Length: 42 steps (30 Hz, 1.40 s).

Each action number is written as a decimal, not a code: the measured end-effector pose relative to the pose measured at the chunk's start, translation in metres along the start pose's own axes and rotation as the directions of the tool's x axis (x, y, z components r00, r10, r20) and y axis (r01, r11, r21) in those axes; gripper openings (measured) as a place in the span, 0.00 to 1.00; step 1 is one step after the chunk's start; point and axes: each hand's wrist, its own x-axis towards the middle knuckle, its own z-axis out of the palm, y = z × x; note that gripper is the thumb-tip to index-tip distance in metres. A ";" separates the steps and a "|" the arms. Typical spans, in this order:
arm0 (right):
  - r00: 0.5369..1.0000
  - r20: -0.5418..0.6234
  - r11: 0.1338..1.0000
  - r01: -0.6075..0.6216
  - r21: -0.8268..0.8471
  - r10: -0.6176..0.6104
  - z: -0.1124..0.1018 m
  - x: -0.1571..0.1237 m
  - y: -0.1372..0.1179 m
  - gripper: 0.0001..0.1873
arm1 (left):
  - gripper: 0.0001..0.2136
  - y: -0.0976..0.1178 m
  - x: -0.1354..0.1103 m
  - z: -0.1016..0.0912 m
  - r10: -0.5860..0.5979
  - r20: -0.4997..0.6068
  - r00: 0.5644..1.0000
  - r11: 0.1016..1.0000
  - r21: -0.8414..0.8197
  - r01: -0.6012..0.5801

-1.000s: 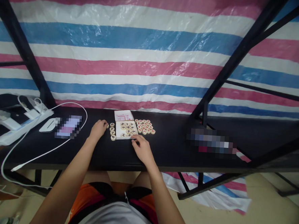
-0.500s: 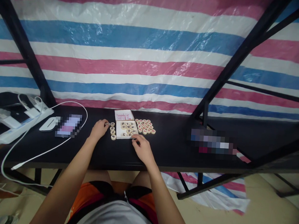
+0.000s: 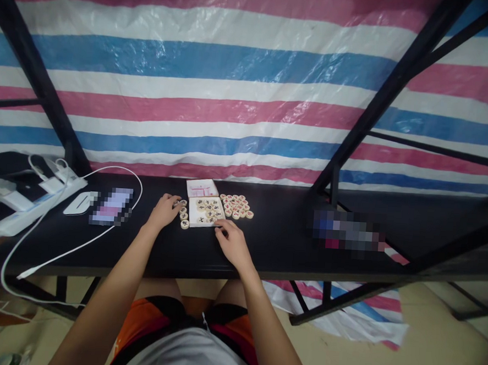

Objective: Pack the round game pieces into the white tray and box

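Observation:
On the black table lies an open white box [image 3: 194,212] with several Chinese chess pieces [image 3: 210,207] inside, marked in dark characters. My right hand [image 3: 233,239] grips the box's near right corner between thumb and fingers. To the left of the box runs a column of dark-marked pieces [image 3: 183,215]. My left hand [image 3: 164,210] is at the top of that column, its fingertips closed round a piece that they mostly cover. Right of the box, red-marked pieces [image 3: 237,207] lie grouped in rows.
The box's lid [image 3: 202,188] stands folded back behind it. To the left are a blurred phone [image 3: 112,205], a white flat device [image 3: 77,203], a power strip [image 3: 40,203] and a white cable [image 3: 58,254]. A blurred item [image 3: 348,230] lies right, by the black frame [image 3: 355,123].
My left hand has moved slightly right, bringing its fingertips and the piece up against the top of the column. My right hand stays at the box corner.

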 end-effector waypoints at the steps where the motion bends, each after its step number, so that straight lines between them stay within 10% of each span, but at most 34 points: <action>1: 1.000 0.001 1.000 0.002 -0.003 -0.002 0.000 0.000 0.000 0.12 | 0.17 0.000 0.000 0.001 0.019 0.012 1.000 1.000 -0.011 -0.019; 14: 1.000 0.004 1.000 0.002 -0.007 -0.002 -0.001 0.000 -0.001 0.12 | 0.14 0.023 -0.003 0.000 0.005 -0.201 0.980 0.996 -0.088 -0.023; 23: 1.000 -0.001 1.000 0.003 -0.006 -0.003 0.000 0.000 -0.001 0.12 | 0.12 0.026 -0.011 -0.010 -0.147 -0.027 0.989 0.968 0.201 0.150; 42: 1.000 0.004 1.000 0.003 -0.007 -0.003 -0.001 0.000 -0.002 0.12 | 0.14 0.029 -0.011 -0.013 -0.088 0.138 0.986 0.972 0.227 0.055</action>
